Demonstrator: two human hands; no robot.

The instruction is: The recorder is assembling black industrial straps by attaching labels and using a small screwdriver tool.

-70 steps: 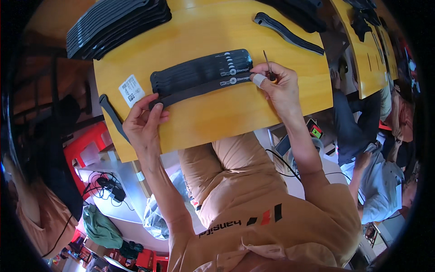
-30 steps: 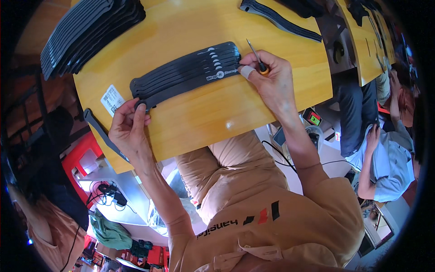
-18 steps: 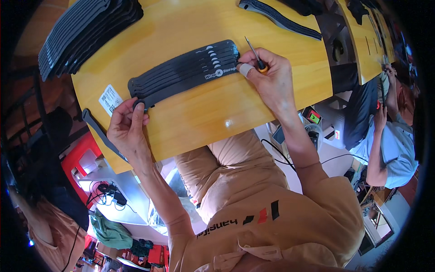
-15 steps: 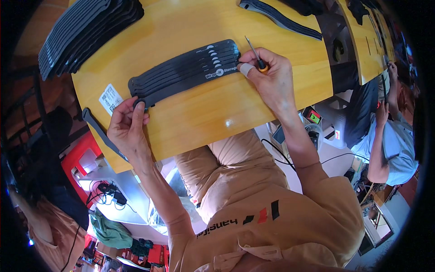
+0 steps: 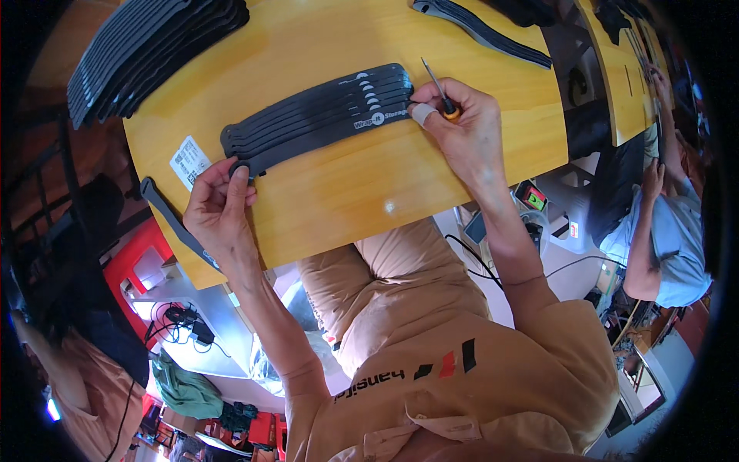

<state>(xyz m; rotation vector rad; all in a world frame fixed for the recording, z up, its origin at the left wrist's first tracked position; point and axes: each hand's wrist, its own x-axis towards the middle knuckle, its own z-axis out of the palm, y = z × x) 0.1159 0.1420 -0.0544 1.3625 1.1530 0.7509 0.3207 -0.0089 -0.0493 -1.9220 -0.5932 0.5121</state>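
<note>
A fanned row of several flat black rubber straps (image 5: 315, 115) lies across the yellow wooden table (image 5: 346, 192). My left hand (image 5: 219, 212) pinches the straps' left end at the table's near left. My right hand (image 5: 462, 131) presses on their right end and holds a small screwdriver (image 5: 437, 88) with an orange handle, its thin shaft pointing away from me. The right index finger has a white tape wrap.
A big stack of black straps (image 5: 146, 46) lies at the far left. A single black strap (image 5: 481, 31) lies at the far right, another (image 5: 165, 219) hangs off the near left edge beside a white label (image 5: 188, 160). A second person (image 5: 662, 223) sits at the right.
The view has shifted slightly since the earliest frame. My left hand has slid along to the straps' left end and my right hand keeps the screwdriver at their right end. Little moves in the last second.
</note>
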